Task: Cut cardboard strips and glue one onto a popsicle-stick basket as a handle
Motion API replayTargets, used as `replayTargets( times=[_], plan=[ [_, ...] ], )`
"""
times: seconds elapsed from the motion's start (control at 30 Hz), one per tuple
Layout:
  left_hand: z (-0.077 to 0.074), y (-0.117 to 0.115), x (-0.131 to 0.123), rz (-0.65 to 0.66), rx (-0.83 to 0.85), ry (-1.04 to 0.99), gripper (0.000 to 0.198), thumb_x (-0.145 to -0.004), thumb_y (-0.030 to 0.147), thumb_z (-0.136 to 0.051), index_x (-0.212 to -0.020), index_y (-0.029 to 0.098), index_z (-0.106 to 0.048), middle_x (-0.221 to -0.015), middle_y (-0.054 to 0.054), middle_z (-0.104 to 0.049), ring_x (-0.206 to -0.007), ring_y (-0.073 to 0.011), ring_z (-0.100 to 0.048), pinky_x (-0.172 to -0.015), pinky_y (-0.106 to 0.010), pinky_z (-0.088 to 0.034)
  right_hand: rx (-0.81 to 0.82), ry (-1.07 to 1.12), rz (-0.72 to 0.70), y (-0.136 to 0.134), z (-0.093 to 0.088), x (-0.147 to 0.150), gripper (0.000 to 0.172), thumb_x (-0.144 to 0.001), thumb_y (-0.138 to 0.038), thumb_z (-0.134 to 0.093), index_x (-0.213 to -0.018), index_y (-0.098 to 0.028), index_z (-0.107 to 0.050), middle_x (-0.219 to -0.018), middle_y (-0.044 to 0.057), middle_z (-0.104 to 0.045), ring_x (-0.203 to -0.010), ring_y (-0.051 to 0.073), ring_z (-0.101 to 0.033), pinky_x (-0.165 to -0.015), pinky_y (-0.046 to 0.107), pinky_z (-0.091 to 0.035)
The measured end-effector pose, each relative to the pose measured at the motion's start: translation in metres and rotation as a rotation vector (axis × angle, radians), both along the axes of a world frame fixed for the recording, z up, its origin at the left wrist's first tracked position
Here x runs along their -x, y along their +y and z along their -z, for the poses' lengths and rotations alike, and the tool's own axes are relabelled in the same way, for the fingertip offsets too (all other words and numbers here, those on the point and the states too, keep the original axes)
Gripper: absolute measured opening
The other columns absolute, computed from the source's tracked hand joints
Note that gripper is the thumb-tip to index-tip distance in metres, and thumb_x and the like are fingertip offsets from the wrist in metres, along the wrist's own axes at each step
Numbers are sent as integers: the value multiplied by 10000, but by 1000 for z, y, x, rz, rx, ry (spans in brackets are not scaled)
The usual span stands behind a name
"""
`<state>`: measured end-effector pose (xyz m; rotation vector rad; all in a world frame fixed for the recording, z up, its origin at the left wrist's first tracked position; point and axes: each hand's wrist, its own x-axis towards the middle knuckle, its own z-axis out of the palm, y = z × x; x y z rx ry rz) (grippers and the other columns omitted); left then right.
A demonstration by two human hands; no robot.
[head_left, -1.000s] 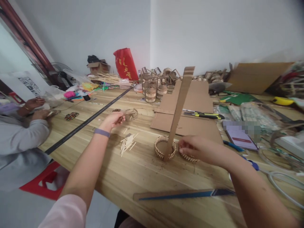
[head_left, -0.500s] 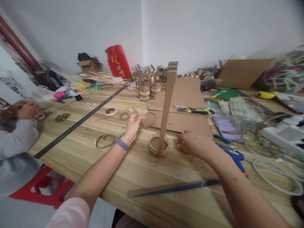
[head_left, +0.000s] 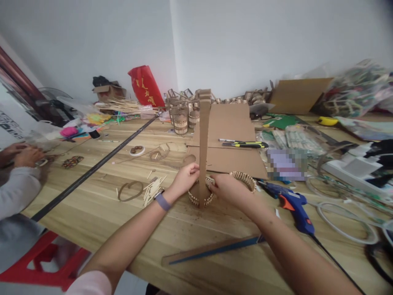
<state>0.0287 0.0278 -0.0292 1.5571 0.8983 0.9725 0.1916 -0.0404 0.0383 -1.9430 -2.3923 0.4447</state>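
A small round basket (head_left: 193,198) of pale stick pieces stands upright on the wooden table, with a tall cardboard strip (head_left: 203,139) rising from it. My left hand (head_left: 186,180) is closed at the basket's far left rim, its fingertips beside the strip. At the right rim, my right hand (head_left: 229,186) is closed with its fingertips on the basket; part of the rim is hidden behind it. A second stick ring (head_left: 245,178) lies just beyond my right hand. Left of my left wrist are a pile of short sticks (head_left: 152,190) and a cardboard ring (head_left: 125,198).
To the right lies a blue glue gun (head_left: 296,209) with its cord. Cardboard sheets (head_left: 236,162) bear utility knives (head_left: 247,144). A long blue-and-brown strip (head_left: 215,250) lies in front. Finished baskets (head_left: 180,125) stand at the back. Another person's hands (head_left: 26,155) are at the left.
My right hand has moved left onto the basket's rim, uncovering the second ring and the glue gun. My left hand has come right and down to the basket. The view has shifted slightly.
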Motion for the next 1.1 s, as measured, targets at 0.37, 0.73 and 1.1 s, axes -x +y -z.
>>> replayTargets(
  times=[0.37,0.73,1.1],
  plan=[
    [7,-3,1,125,-57,36,105,-779,164,-691,-870,163,-638,-891,-54,-731,-882,-192,-689,-905,-350,-529,-180,210,22,0,-8,-9,379,-971,-229,-397,-1169,-128,-705,-1116,170,-738,-1034,254,-686,-880,345,-500],
    [15,15,12,291,-78,109,214,-807,330,-729,-923,156,-687,-958,-82,-746,-959,-219,-689,-918,-367,-520,-319,529,-197,7,4,-10,450,-962,-198,-390,-1349,-178,-619,-1282,126,-696,-1164,232,-658,-994,407,-508],
    [3,34,-1,813,83,236,513,-639,614,-848,-855,156,-764,-899,-75,-772,-878,-195,-706,-894,-295,-532,-200,510,-221,-4,-15,-21,333,-905,-216,-519,-1168,-207,-724,-1085,65,-777,-962,208,-720,-857,308,-523]
  ],
)
